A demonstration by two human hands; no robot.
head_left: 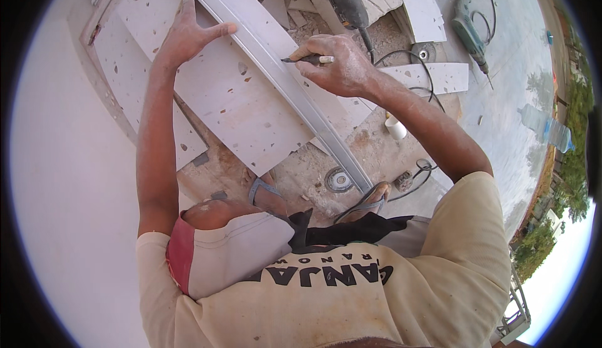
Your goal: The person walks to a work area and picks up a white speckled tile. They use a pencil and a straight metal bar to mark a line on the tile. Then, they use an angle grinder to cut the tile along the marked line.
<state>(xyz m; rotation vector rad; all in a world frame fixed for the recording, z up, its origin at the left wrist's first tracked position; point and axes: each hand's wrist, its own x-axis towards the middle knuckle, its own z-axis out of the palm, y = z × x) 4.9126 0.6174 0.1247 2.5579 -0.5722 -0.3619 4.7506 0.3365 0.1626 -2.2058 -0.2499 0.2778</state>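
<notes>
A long silvery metal straightedge [279, 84] lies slantwise across white speckled tiles [229, 106]. My left hand [188, 34] rests at its upper left part, thumb and forefinger spread wide, the thumb reaching over the bar. Pinched in my right hand [342, 66] is a black and white marker pen [320, 59]. Its dark tip points left, close to the right edge of the straightedge, above the tile there. Whether the tip touches the tile I cannot tell. The lower end of the bar comes down beside my sandalled foot [376, 197].
A black power tool [345, 0] with a cord lies past my right hand. Farther right are a green drill [470, 28] and a water bottle [558, 136]. A white cup [395, 127], a round metal disc [339, 180] and broken tile pieces [274, 4] lie about. A white wall [69, 191] stands left.
</notes>
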